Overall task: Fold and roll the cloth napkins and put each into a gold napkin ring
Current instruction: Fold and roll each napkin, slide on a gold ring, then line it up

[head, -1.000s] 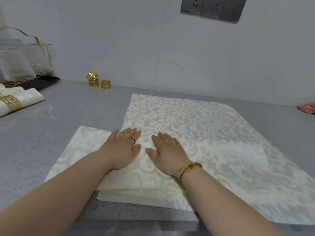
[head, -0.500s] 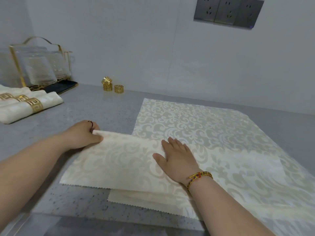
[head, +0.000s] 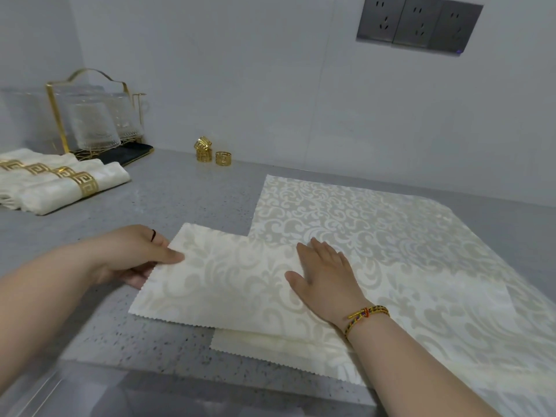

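**Napkin folding under way at a grey worktop**

A person's left hand pinches the left edge of a folded cream damask napkin, thumb on top of the cloth and fingers tucked under it, lifting that corner slightly off the speckled grey worktop. The right hand, a braided bracelet on its wrist, lies flat with fingers straight on the napkin's right part and grips nothing.

The napkin sits close to the worktop's near edge. Its left part is over bare surface, and its right part overlaps a larger spread cloth of the same pattern, which runs towards the right side. A further zigzag-cut layer shows beneath it along the near edge.

At the back edge, against the wall, stand three loose gold napkin rings: one tilted on top of another and a third just beside them. Towards the back left corner, several finished rolled napkins, each banded in gold, lie side by side. Behind them a gold-framed rack of glasses stands on a dark tray. Grey wall sockets are set high in the wall.
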